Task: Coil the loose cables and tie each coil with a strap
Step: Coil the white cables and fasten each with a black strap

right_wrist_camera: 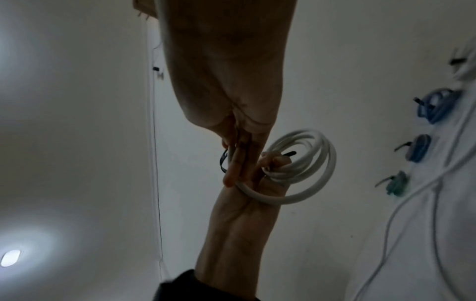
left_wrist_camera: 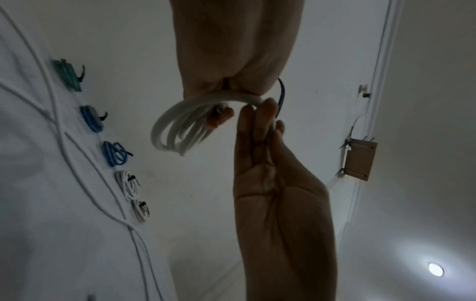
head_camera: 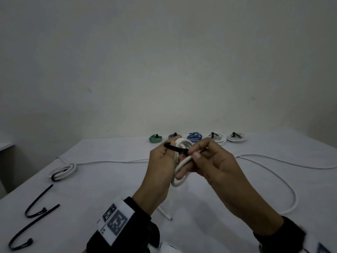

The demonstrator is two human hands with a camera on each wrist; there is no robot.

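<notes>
The small coil of thick white round cable [head_camera: 179,162] is held up above the white table [head_camera: 109,179], between both hands, its ring standing roughly on edge. A thin black plastic strap [head_camera: 176,148] lies across the coil's top, its long axis running left to right from one hand to the other. The left hand [head_camera: 160,161] grips the coil and the strap's left end; the right hand [head_camera: 211,161] pinches the strap's right end with thumb and forefinger, other fingers under the coil. Tightening probably means pulling rightward. Five tied coils [head_camera: 197,137] line the far edge; a long loose white cable [head_camera: 273,172] and two spare black straps [head_camera: 36,210] lie on the table.
</notes>
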